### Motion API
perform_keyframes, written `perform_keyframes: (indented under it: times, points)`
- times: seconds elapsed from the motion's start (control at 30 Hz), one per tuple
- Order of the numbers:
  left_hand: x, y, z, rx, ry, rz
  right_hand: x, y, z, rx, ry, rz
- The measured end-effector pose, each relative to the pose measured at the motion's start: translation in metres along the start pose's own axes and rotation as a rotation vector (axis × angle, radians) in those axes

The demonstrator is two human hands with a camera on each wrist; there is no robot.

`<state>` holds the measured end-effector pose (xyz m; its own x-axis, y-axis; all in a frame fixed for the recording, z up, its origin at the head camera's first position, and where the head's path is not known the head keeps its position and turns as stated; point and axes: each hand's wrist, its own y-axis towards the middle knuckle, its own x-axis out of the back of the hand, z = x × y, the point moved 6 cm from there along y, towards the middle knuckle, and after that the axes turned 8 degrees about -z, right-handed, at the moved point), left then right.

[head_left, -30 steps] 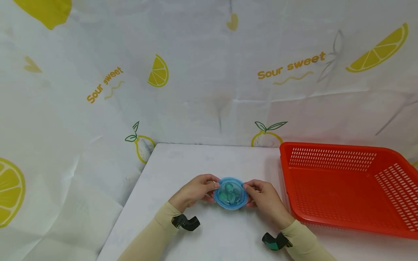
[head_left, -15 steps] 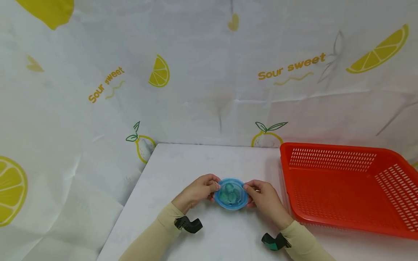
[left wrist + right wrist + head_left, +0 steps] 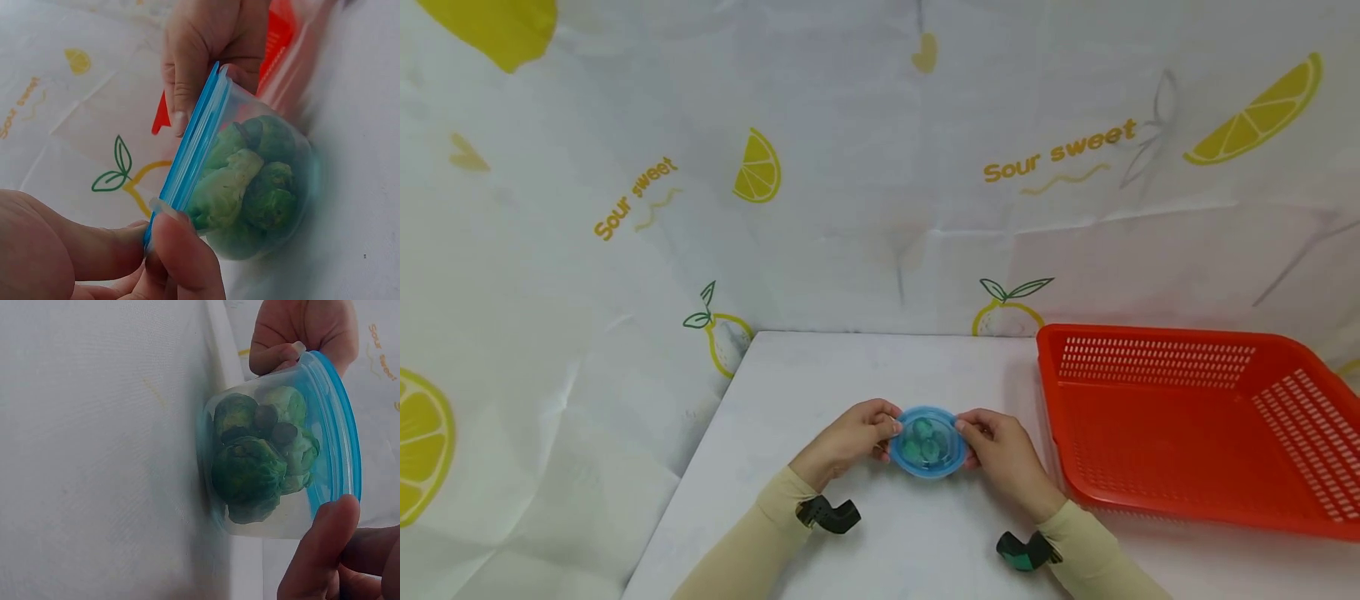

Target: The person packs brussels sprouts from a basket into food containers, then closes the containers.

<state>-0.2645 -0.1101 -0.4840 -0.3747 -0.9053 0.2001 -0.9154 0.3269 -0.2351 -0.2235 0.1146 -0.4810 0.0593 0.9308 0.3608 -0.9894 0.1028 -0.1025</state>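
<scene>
A round, see-through food container (image 3: pixel 256 528) with a blue-rimmed lid (image 3: pixel 928 473) is between the two hands at the middle of the table. Several green Brussels sprouts (image 3: pixel 247 470) show through its wall. My left hand (image 3: pixel 852 437) pinches the lid's rim on the left side, thumb on top and fingers curled beneath. On the opposite side my right hand (image 3: pixel 1006 454) pinches the rim in the same way. The lid appears to sit on the container all round. Both wrist views have the base close to the tabletop; whether it touches cannot be told.
A large red plastic basket (image 3: pixel 1157 400) with slotted walls stands to the right, near the right forearm. The white table (image 3: pixel 820 367) ends at a lemon-printed cloth backdrop (image 3: pixel 850 167) behind and to the left.
The hands keep the same hold on the lid's rim. The whole head view has shifted slightly, and the left wrist has moved very little.
</scene>
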Motion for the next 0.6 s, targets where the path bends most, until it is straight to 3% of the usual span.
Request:
perform_keyframes:
  times: [0.23, 0.33, 0.43, 0.5, 0.6]
  points:
    - [0.0, 0.0, 0.001, 0.034, 0.011, 0.006, 0.001, -0.001, 0.002, 0.002, -0.028, 0.006]
    - [0.001, 0.0, -0.001, 0.029, 0.038, 0.027, 0.005, -0.006, 0.008, 0.032, -0.129, 0.004]
    - [0.008, -0.002, -0.004, 0.011, 0.09, 0.023, 0.011, -0.016, 0.021, 0.117, -0.253, 0.004]
    - [0.018, -0.005, -0.007, -0.026, 0.168, -0.026, 0.017, -0.027, 0.032, 0.192, -0.316, 0.015]
    - [0.04, -0.017, -0.017, -0.131, 0.367, -0.184, 0.032, -0.042, 0.049, 0.296, -0.379, 0.036]
